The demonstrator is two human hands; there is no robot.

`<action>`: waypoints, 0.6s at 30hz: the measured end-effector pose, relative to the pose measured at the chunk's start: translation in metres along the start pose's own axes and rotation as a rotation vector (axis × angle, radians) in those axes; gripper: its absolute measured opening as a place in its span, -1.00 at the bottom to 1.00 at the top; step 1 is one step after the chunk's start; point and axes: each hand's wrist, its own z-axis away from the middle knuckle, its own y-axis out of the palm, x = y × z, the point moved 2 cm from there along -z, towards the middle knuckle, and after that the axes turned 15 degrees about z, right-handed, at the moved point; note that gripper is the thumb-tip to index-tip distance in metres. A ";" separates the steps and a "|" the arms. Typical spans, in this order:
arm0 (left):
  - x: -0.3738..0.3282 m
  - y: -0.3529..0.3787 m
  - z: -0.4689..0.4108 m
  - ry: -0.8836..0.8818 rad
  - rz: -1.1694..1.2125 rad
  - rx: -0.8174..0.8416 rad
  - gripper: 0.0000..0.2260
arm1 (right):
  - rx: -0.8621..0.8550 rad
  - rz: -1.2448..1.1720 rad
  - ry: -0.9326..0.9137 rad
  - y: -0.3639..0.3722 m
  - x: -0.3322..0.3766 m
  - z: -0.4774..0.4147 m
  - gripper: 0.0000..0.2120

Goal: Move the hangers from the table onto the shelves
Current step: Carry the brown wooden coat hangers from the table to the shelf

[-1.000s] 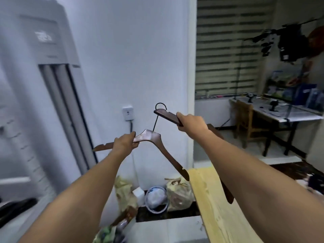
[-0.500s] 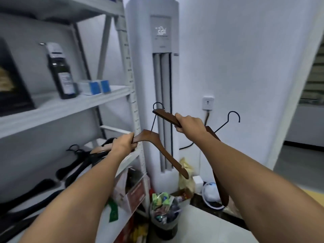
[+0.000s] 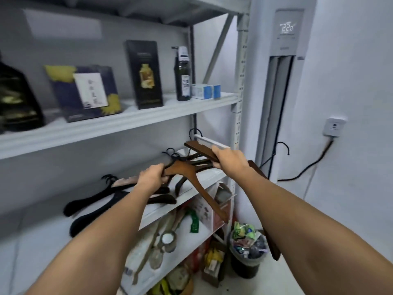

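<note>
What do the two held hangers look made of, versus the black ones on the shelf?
Left brown hanger and right brown hanger: likely varnished wood, warm brown with slight sheen. Black hangers: matte, no grain showing, maybe plastic or flocked.

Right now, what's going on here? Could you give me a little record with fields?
left hand: grips brown hanger
right hand: grips second hanger
lower shelf: black hangers lying on it
upper shelf: boxes, dark bottle
stage: both hangers held at the lower shelf, not yet set down
</note>
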 end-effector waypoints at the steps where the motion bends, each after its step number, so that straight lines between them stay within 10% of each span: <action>1: 0.014 -0.006 0.010 -0.025 -0.002 -0.008 -0.84 | -0.002 0.002 -0.035 -0.002 0.015 -0.003 -0.77; 18: 0.180 -0.076 0.151 -0.511 -0.008 -0.084 -0.80 | -0.064 -0.129 -0.482 -0.011 0.208 -0.064 -0.72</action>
